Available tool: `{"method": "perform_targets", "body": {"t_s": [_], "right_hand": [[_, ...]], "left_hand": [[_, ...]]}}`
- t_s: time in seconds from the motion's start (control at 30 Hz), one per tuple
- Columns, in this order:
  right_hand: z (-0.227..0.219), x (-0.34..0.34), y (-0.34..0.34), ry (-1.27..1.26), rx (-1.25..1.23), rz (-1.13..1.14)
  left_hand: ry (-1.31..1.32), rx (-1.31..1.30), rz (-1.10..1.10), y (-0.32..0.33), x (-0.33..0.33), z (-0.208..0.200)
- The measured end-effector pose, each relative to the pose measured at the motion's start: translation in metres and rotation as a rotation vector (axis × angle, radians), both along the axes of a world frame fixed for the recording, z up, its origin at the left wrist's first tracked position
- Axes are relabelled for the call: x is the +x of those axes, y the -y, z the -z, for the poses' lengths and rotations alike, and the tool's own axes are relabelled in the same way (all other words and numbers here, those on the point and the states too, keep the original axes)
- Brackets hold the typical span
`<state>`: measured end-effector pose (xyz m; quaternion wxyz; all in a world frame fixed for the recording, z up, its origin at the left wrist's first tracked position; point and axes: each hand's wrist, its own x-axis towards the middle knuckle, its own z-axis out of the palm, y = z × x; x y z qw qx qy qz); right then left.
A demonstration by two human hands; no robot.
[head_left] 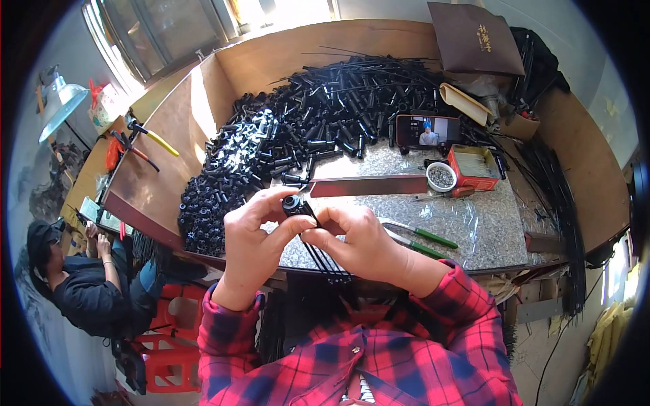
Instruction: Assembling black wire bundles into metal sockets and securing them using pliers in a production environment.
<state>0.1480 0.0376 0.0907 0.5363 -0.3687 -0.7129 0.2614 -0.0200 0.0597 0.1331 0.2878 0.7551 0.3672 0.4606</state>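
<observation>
Just above the near edge of the speckled worktop (484,233), both hands meet around a black tubular fitting (291,202) with a pale ring in its end. Several thin black rods (318,260) run down from it. My left hand (256,227) grips the fitting's upper part between thumb and fingers. Pinched against its side, where the rods begin, is my right hand (352,237); its fingertips partly cover the join. Beside the right wrist lies a green-handled hand tool (430,238), partly hidden by the forearm. A flat metal bar (372,185) lies beyond the hands.
Black fittings (338,101) are heaped at the back and left, inside wooden walls (325,42). A phone (426,131), a white cup of small metal bits (441,176) and a red box (472,169) stand right. Long rods (565,203) overhang the right edge. A co-worker (91,291) sits left.
</observation>
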Motion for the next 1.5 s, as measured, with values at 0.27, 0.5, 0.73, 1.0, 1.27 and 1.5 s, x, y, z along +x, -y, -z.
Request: {"method": "perform_targets", "body": {"t_s": [0.27, 0.5, 0.73, 1.0, 1.27, 1.5], "right_hand": [[0.004, 0.002, -0.002, -0.06, -0.396, -0.216], [0.016, -0.007, 0.001, 0.126, -0.198, -0.026], [0.042, -0.016, 0.002, 0.181, -0.057, 0.026], [0.053, 0.059, 0.027, 0.749, 0.017, 0.329], [0.083, 0.109, 0.049, 1.089, -0.075, 0.468], [0.079, 0.108, 0.046, 0.932, -0.07, 0.476]], "left_hand": [[-0.048, 0.034, 0.157, 0.002, -0.017, 0.0], [-0.026, -0.082, 0.192, 0.021, -0.008, 0.014], [-0.064, 0.142, -0.095, 0.017, 0.004, 0.071], [0.316, 0.025, 0.018, 0.018, 0.002, 0.097], [0.567, -0.371, 0.142, 0.012, -0.005, 0.109], [0.554, -0.347, 0.241, 0.019, -0.005, 0.107]]}}
